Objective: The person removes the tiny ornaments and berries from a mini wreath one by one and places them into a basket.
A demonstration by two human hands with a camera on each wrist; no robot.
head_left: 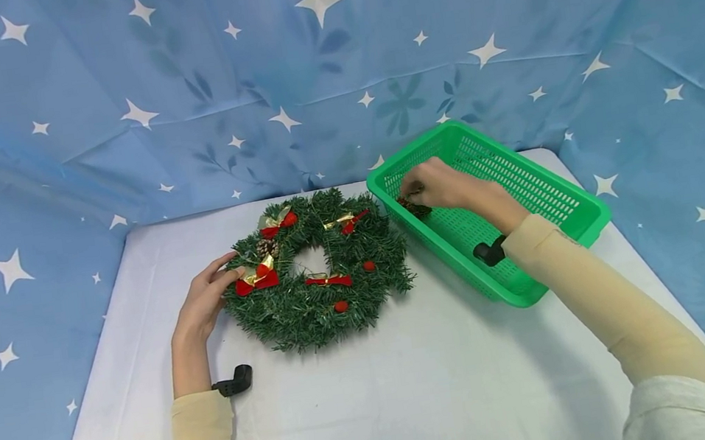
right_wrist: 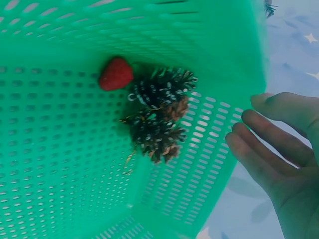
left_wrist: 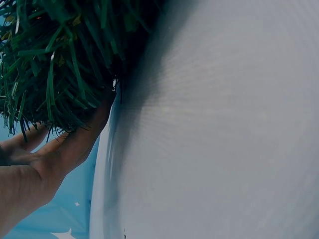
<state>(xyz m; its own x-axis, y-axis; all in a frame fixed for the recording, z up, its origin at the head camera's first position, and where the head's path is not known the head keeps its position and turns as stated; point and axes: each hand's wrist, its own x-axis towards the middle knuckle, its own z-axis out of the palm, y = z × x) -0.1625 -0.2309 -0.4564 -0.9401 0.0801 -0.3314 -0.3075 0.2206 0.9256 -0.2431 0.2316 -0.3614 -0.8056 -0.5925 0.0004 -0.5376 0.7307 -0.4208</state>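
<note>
A green Christmas wreath (head_left: 312, 322) with red-and-gold bows, red balls and a pinecone lies on the white table. At its left edge my left hand (head_left: 201, 299) holds it, thumb on top near a red bow (head_left: 258, 280); in the left wrist view the fingers (left_wrist: 75, 149) reach under the greenery. My right hand (head_left: 437, 183) is over the far left end of the green basket (head_left: 502, 289). The right wrist view shows its fingers (right_wrist: 271, 149) loosely bent with nothing between them. Dark, white-tipped pinecones (right_wrist: 158, 134) and a red ball (right_wrist: 116, 73) lie in the basket.
White cloth (head_left: 377, 410) covers the table. Blue star-patterned curtains (head_left: 277, 51) stand behind it and at both sides. The basket's left rim is close beside the wreath's right edge. A small black wrist camera (head_left: 236, 380) is on the left arm.
</note>
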